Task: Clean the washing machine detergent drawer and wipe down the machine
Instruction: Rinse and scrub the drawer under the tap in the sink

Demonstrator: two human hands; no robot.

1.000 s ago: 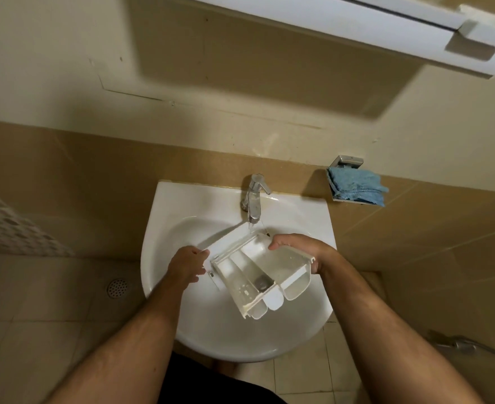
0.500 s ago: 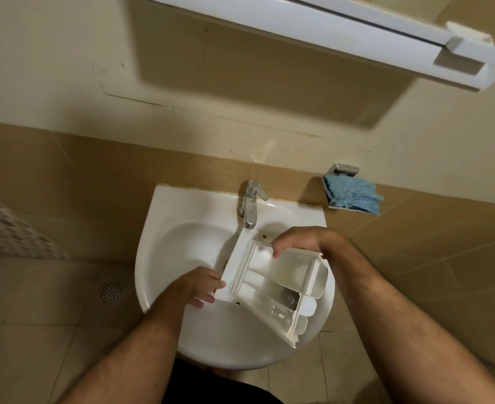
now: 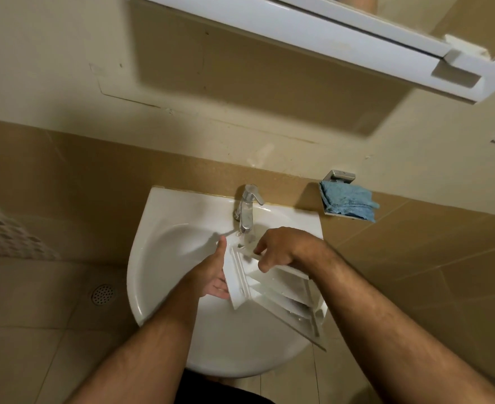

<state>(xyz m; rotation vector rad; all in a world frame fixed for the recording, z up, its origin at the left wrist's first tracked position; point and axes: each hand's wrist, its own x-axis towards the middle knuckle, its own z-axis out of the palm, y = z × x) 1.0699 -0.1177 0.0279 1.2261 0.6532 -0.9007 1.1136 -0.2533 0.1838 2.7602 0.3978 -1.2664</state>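
The left hand (image 3: 211,275) reaches in from lower left with palm turned up and thumb pointing toward the wall, fingers gripping the front panel end of the detergent drawer (image 3: 272,290). The drawer is held tilted over the white sink (image 3: 164,243), just below the chrome faucet (image 3: 247,208). The right hand (image 3: 281,247) arches over the drawer's far edge, fingers curled down and clamped on its rim; a blue cloth (image 3: 348,204) hangs on the wall at right.
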